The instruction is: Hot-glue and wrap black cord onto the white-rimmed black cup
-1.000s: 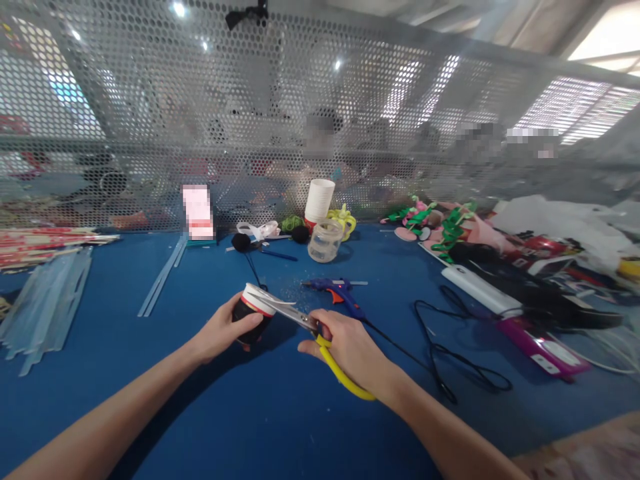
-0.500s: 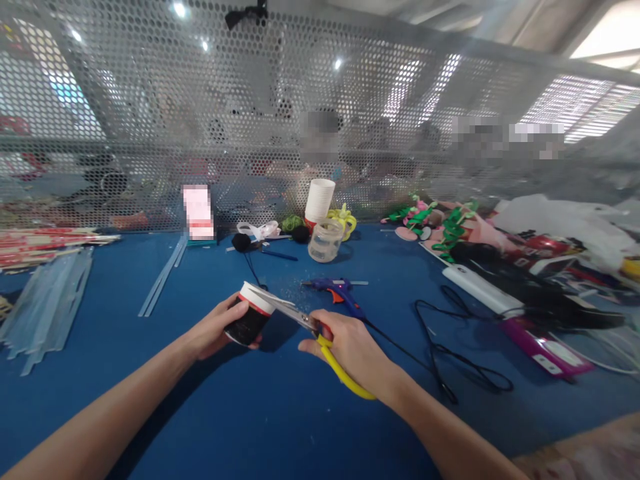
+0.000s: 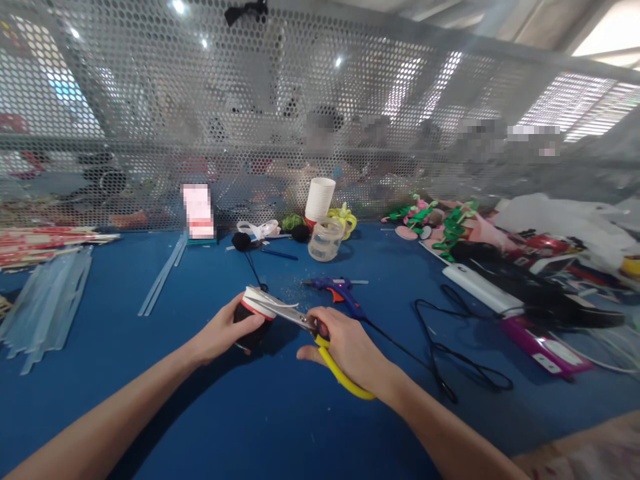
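My left hand [image 3: 227,333] is wrapped round a paper cup [image 3: 255,307], its thumb along the near side. The cup has a white band at the top, a red line and black yarn round its lower part. My right hand [image 3: 345,343] grips scissors [image 3: 345,380] with yellow handles. Their blades point left and lie across the cup's white rim, where a thin strip of paper curls away to the right. Beyond the hands, a blue glue gun [image 3: 340,288] with an orange trigger lies on the blue table [image 3: 280,420].
Glue sticks [image 3: 45,307] lie at the left. Stacked paper cups [image 3: 320,197], a clear jar [image 3: 326,241] and black yarn balls [image 3: 241,241] stand by the mesh screen [image 3: 240,147]. At the right are a power strip [image 3: 545,347], black cables and green craft flowers [image 3: 453,230].
My left hand has turned the cup and shifted it slightly right, its thumb now lying lower across the front. The strip at the rim sticks out further. My right hand has barely moved.
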A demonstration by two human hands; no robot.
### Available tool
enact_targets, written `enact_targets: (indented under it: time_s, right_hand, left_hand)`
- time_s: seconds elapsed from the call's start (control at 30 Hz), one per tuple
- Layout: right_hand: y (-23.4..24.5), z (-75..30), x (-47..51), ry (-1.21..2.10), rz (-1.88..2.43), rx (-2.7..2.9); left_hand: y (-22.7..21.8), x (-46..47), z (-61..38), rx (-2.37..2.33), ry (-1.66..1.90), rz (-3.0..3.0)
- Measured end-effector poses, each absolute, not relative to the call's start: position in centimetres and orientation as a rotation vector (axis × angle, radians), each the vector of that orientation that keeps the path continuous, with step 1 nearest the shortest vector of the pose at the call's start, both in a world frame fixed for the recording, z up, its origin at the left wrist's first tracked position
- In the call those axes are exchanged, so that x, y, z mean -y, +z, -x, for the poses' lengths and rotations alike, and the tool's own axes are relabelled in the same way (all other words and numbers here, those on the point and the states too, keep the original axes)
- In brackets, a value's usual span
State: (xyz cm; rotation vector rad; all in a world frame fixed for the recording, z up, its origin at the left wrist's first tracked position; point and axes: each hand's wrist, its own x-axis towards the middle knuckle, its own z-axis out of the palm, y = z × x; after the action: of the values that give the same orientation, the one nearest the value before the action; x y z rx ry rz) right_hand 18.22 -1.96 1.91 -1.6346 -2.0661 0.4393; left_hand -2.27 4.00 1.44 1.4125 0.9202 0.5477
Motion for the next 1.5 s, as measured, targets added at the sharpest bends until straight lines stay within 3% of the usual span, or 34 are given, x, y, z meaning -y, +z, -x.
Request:
enact_targets:
  time_s: [0.47, 0.77, 1.5]
  right_hand:
    - [1.5, -18.3, 2.0, 0.422, 1.686, 2.082]
    - [1.5, -18.6, 2.0, 0.445, 1.657, 2.068]
    - [1.8, -18.1, 2.0, 0.446, 1.717, 2.083]
  left_hand:
    - [1.6, -4.7, 2.2, -0.985, 0.708, -1.537]
    - [0.8, -5.2, 3.2, -0.691, 0.514, -1.061]
    - [1.3, -4.4, 2.2, -0.964, 0.624, -1.442]
